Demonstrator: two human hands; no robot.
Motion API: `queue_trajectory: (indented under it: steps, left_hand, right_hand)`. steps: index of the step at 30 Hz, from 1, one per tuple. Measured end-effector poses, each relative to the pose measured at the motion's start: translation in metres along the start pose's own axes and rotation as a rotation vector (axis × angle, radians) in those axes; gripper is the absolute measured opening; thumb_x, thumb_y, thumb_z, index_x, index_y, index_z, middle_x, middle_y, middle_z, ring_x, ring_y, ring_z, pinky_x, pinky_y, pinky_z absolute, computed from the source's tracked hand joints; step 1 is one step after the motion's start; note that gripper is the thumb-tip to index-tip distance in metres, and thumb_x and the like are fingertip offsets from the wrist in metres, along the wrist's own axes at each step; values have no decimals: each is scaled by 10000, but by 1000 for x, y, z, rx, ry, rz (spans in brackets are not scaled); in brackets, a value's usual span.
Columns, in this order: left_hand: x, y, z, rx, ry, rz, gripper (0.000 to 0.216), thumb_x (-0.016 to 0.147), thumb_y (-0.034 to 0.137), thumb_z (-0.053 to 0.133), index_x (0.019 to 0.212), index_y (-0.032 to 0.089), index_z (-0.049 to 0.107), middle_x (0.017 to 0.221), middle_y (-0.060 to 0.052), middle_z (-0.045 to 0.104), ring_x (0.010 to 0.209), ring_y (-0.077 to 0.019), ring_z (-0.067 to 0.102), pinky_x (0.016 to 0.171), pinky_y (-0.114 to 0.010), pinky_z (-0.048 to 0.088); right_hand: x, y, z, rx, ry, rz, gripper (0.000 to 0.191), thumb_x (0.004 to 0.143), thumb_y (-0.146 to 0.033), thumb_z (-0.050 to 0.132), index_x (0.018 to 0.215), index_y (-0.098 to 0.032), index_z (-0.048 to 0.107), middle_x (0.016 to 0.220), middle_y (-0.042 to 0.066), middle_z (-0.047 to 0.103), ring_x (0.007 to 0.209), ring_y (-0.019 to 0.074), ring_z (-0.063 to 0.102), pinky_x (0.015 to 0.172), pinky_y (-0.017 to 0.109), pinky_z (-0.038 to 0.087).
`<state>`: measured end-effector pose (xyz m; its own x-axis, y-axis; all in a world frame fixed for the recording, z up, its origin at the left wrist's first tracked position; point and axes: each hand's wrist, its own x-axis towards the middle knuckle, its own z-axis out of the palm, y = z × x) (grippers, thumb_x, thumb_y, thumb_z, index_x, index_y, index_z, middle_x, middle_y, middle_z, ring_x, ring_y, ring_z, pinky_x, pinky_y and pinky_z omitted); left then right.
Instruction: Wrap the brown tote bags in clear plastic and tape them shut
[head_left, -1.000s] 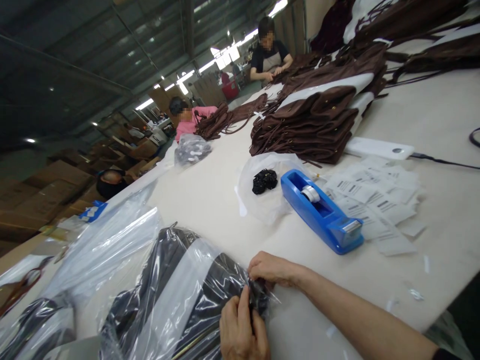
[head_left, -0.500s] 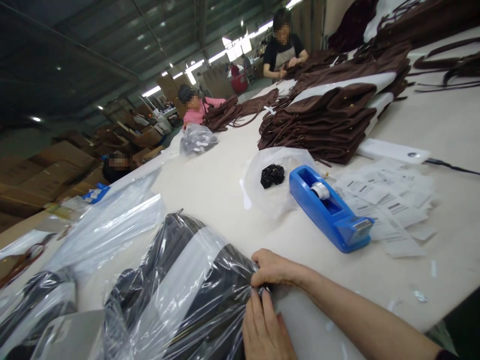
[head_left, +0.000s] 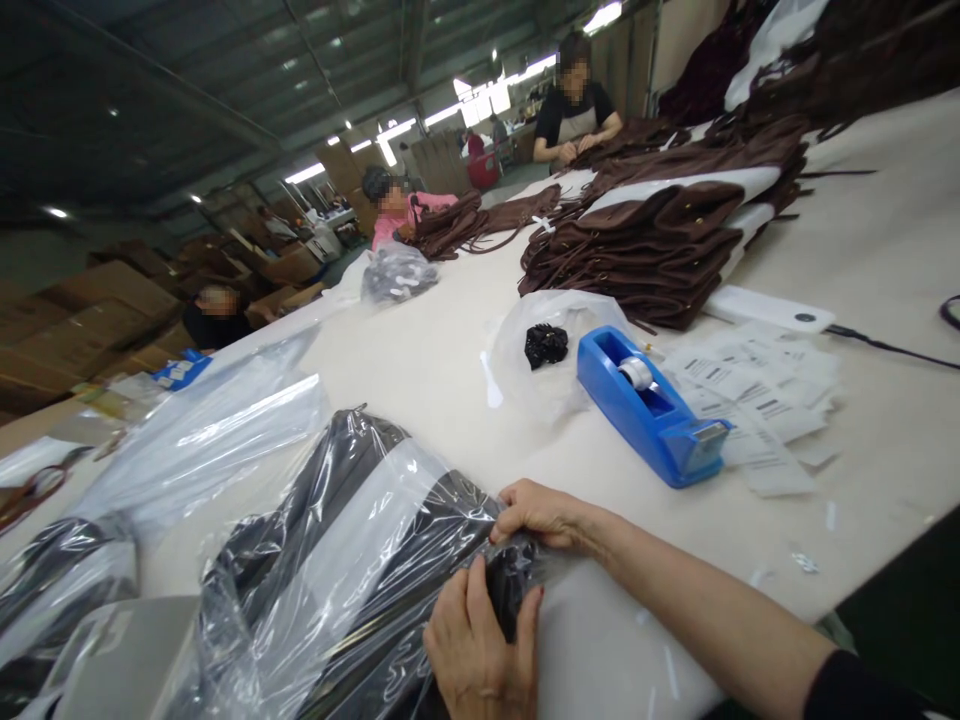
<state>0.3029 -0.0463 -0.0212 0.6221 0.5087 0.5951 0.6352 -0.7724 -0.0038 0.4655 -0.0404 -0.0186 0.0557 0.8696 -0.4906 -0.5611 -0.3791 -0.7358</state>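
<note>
The tabletop carries a dark bag in a clear plastic sleeve at its near edge. Keep the plastic mouth pulled flat and snug: the left hand presses it down, the right hand pinches its corner. A blue tape dispenser stands near

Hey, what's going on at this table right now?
A person is working on a dark bag inside a clear plastic bag. The left hand and right hand both pinch the plastic at its open end, near the table edge. A blue tape dispenser and barcode labels lie beside them, with a stack of brown bags behind. Other people work farther along.
</note>
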Motion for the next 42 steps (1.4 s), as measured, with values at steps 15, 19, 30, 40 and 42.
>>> queue_trajectory:
  steps: [15, 19, 30, 40, 42]
  left_hand:
    - [27, -18, -19, -473, -278, -192, 164, 785, 352, 542, 848, 208, 588, 823, -32, 600, 801, -185, 561, 726, -324, 462]
    - [43, -28, -25, -540, -421, -165, 180, 812, 348, 483, 804, 212, 602, 760, -17, 608, 717, -157, 569, 670, -285, 455]
    - [32, -28, -12, -137, -60, 267, 60, 810, 136, 490, 823, 177, 533, 686, 2, 527, 663, -127, 526, 656, -243, 413]
    - [5, -14, -4, -56, 108, 244, 275, 780, 191, 578, 1011, 49, 529, 923, -148, 567, 873, -235, 536, 755, -358, 475]
    - [0, -16, 5, 5, 163, 241, 267, 779, 181, 576, 1018, 70, 530, 922, -143, 573, 869, -238, 544, 741, -355, 478]
  right_hand:
    - [-1, 3, -2, 110, -56, -29, 152, 543, 1, 568, 546, -128, 487, 447, -32, 547, 387, 81, 490, 372, 149, 404]
    - [-1, 2, -2, 123, -95, -18, 115, 567, -1, 560, 567, -111, 524, 470, -15, 570, 408, 87, 512, 399, 157, 431]
    - [2, 6, -4, 146, -145, -13, 89, 590, -36, 600, 623, -108, 560, 508, -16, 602, 434, 88, 539, 433, 156, 460]
    - [0, 8, -1, 153, -155, -30, 96, 526, -65, 592, 612, -108, 594, 527, 3, 619, 458, 113, 558, 454, 195, 491]
    - [1, 9, 0, 165, -152, -40, 109, 509, -71, 582, 609, -109, 605, 535, 5, 625, 468, 114, 560, 468, 198, 495]
